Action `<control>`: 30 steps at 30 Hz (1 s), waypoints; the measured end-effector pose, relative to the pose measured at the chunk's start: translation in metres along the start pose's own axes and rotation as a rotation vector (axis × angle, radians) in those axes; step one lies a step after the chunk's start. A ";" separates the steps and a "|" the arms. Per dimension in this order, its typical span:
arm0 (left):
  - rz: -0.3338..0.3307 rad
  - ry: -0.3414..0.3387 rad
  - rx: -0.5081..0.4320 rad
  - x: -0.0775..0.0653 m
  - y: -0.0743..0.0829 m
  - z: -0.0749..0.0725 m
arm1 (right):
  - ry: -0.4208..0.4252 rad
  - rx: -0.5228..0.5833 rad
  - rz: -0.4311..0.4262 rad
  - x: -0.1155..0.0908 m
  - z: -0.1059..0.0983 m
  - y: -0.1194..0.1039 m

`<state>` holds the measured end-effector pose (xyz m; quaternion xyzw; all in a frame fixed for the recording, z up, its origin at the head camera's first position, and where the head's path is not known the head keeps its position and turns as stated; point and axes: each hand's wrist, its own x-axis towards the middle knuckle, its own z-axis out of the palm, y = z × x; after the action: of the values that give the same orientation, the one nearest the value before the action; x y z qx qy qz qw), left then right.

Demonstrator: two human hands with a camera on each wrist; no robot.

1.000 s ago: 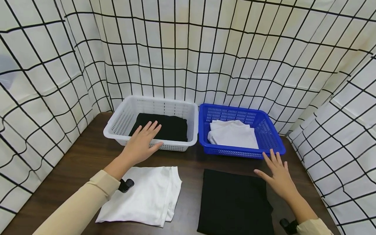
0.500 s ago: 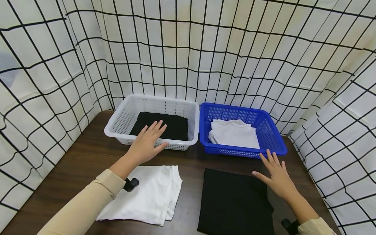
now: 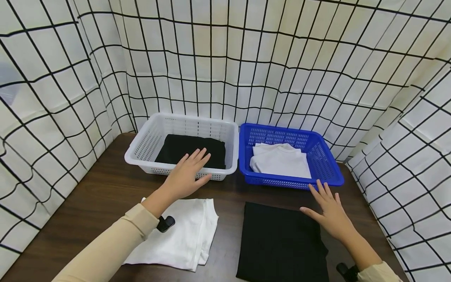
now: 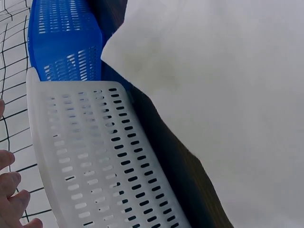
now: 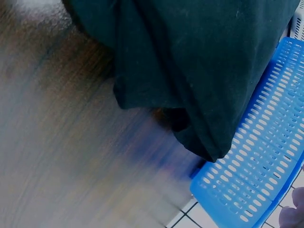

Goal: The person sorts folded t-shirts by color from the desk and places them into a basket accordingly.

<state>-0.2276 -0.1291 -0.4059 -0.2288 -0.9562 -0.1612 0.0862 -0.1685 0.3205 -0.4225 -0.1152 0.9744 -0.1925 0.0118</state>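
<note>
Beige-cuffed, the left hand (image 3: 186, 176) spreads straight fingers, thumb held well out to the side, and has hold of nothing; in the head view they overlap the near wall of the white basket (image 3: 197, 125) and the edge of the black bundle (image 3: 190, 143) lying in it, though contact cannot be told. Likewise the right hand (image 3: 330, 211) fans its fingers, also without a grip, with the fingertips at the near right corner of the blue basket (image 3: 278, 182), either just over the rim or just short of it. A white bundle (image 3: 282, 162) lies inside that basket, beyond and to the left of those fingers. Closer to the body, a folded white cloth (image 3: 190, 235) rests on the table (image 3: 227, 243) partly beneath the left wrist, while a folded black cloth (image 3: 282, 243) lies just inside the right forearm. Each is opposite in colour to the bundle in the basket behind it, which looks deliberate; laying them flat and side by side probably keeps one in easy reach of each hand. Both baskets stand close together, long sides forward, seemingly so that their contents can be reached, before a grid-patterned curtain (image 3: 218, 58).
</note>
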 end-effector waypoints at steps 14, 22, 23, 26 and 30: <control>0.008 0.008 -0.004 -0.004 0.008 0.003 | -0.043 -0.009 -0.015 -0.006 -0.001 -0.008; 0.039 0.001 -0.019 -0.006 0.012 0.010 | -0.054 0.007 -0.013 -0.007 0.001 -0.009; 0.042 -0.002 -0.028 -0.006 0.013 0.010 | -0.057 0.008 -0.007 -0.007 0.001 -0.009; 0.056 -0.009 -0.047 -0.008 0.017 0.013 | -0.067 0.016 0.003 -0.007 0.003 -0.009; 0.065 -0.015 -0.049 -0.010 0.022 0.016 | -0.078 0.027 0.002 -0.009 0.003 -0.012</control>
<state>-0.2101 -0.1092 -0.4170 -0.2627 -0.9447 -0.1801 0.0786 -0.1569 0.3106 -0.4212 -0.1215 0.9707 -0.2008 0.0515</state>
